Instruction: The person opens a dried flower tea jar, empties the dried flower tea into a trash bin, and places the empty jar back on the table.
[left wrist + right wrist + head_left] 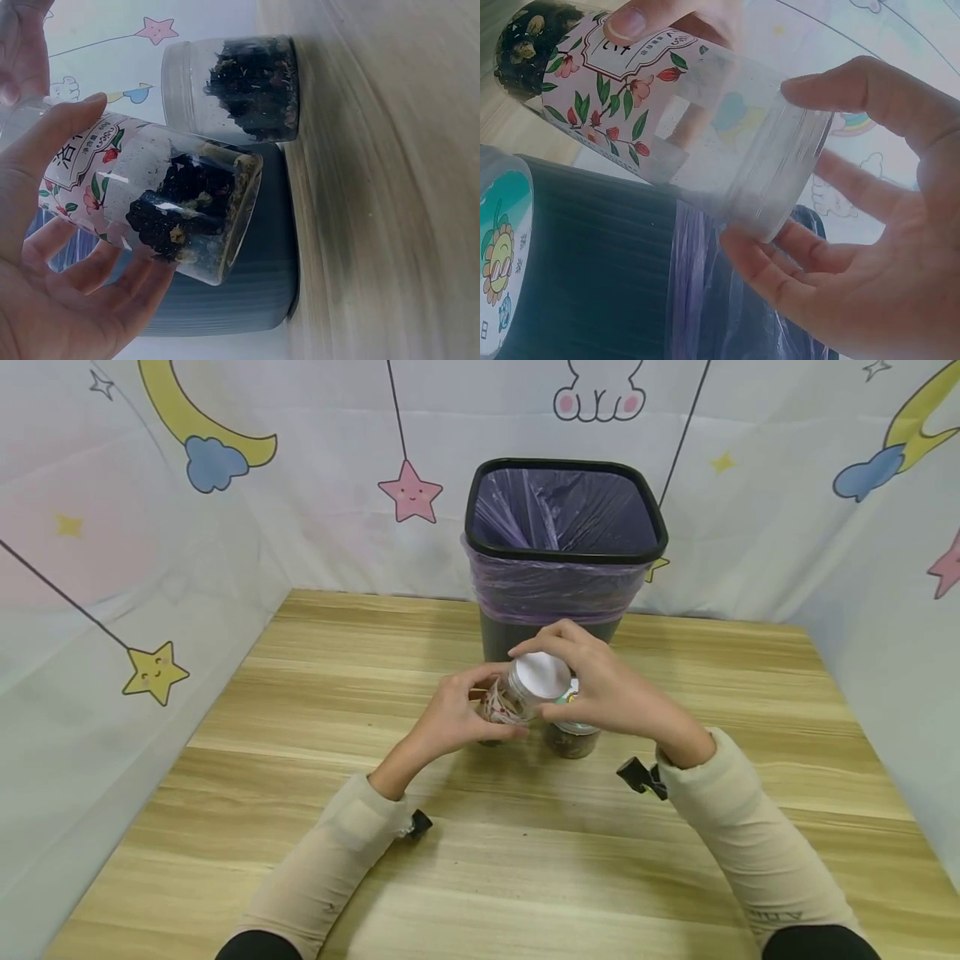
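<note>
A clear jar (196, 196) with a pink floral label and dark dried contents is held tilted above the table. My left hand (452, 714) grips it around the labelled body, thumb on one side and fingers on the other. My right hand (600, 681) holds the rim of its white-topped lid (543, 675) between thumb and fingers; the lid is on the jar. Just beside it, a second clear jar (573, 743) with similar dark contents stands upright on the table, partly hidden behind the right hand. Its lid (506, 255) bears a green sunflower picture.
Behind the jars stands a dark bin (504, 639) lined with a purple bag (558, 589). The wooden tabletop (480, 877) is bordered by a patterned cloth backdrop (337, 510) at the back and sides. Black wrist-camera mounts (637, 774) hang by the sleeves.
</note>
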### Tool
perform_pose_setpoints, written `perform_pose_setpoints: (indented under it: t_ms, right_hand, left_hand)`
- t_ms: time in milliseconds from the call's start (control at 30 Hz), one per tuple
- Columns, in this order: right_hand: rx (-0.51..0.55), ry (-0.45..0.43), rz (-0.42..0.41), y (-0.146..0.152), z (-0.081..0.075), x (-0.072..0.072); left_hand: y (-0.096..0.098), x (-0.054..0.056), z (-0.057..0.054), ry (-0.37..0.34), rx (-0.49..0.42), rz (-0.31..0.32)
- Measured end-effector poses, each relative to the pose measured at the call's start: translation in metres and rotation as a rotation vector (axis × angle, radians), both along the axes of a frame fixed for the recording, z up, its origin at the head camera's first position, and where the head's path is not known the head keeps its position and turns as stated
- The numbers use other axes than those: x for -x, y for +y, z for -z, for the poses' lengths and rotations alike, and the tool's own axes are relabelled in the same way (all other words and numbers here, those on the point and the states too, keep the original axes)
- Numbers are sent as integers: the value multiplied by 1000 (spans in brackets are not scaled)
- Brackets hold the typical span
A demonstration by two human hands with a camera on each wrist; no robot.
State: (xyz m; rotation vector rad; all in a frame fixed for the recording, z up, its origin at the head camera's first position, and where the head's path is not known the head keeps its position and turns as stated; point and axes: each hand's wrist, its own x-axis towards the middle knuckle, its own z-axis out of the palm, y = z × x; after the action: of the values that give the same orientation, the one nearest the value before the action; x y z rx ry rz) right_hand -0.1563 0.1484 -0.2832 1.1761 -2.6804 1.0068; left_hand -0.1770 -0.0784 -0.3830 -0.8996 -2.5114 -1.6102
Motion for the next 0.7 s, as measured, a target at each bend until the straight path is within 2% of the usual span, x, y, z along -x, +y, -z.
perform_pose_setpoints:
  t_ms: [167,300,400,567,633,700]
  right_hand:
    - [-4,29,-59,0,0,1]
    - [-9,95,-80,-2,2,1]
    - [-9,167,-54,-5,3,0]
    - [-46,343,51,-10,5,-2]
    - [-56,373,70,-10,5,-2]
    - [-54,362,56,-9,5,-2]
  left_hand:
    - [-1,0,0,-1,-12,2]
    - [-3,0,2,8,-19,0]
    - [-4,0,2,20,-22,1]
    - [-4,0,-2,46,-22,8]
    - [-4,0,-4,52,-25,11]
    - [-3,0,-5,59,-26,12]
